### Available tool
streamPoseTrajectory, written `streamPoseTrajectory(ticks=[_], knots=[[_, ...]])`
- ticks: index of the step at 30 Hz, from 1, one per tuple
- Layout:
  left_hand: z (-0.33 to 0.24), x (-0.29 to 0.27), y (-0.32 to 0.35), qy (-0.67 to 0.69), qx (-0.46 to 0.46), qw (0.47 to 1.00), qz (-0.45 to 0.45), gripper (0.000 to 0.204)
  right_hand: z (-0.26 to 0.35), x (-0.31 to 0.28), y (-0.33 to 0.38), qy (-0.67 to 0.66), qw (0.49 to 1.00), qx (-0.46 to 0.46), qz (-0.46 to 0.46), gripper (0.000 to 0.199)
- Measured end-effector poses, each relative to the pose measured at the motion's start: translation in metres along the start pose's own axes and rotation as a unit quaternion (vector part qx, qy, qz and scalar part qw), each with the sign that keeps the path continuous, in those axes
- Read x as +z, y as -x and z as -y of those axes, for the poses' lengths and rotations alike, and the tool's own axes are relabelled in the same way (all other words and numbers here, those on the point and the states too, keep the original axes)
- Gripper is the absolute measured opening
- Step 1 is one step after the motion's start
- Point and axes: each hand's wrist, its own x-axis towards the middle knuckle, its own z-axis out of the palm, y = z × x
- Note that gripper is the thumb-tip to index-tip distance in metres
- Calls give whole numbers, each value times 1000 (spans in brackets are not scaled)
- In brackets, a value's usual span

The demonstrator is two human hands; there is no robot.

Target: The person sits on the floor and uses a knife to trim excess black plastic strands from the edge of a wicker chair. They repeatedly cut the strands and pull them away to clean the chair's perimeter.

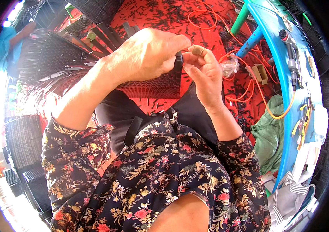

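Note:
A dark woven wicker piece (153,88) stands in front of my lap, its black upper corner (179,61) rising between my hands. My left hand (143,56) is closed over that corner from the left, knuckles up. Whatever its fingertips pinch is hidden or too small to name. From the right, my right hand (204,73) bends its thumb and fingers against the same corner. One of its fingers wears a tan wrap (198,50). The fingertips of both hands nearly meet.
Black strip scraps litter the red floor (153,15). An orange hose (265,98) loops to an air tool (290,54) on the blue table (286,127) at right. Below it lies a green sack (269,135). Woven black pieces (52,58) crowd the left; a small carton (260,74) sits right.

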Motion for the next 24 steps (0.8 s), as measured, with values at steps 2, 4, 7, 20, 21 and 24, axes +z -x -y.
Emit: streamPoseTrajectory(ticks=[2,4,7,20,21,24], knots=[[0,1,-1,11,-18,1000,-9,29,2,1,2,0,1000,-7,0,35],[8,13,-5,32,8,998,-46,30,-6,-2,3,15,1000,-23,-13,36],[6,12,2,27,-34,999,-31,30,-16,-21,12,185,982,-29,-7,41],[9,13,14,169,-96,980,-39,27,115,-325,115,632,687,-72,-351,23],[12,13,15,173,-99,979,-39,27,131,-345,118,668,639,-35,-380,24],[13,11,13,177,-108,978,-28,20,166,-387,121,774,477,39,-414,32]])
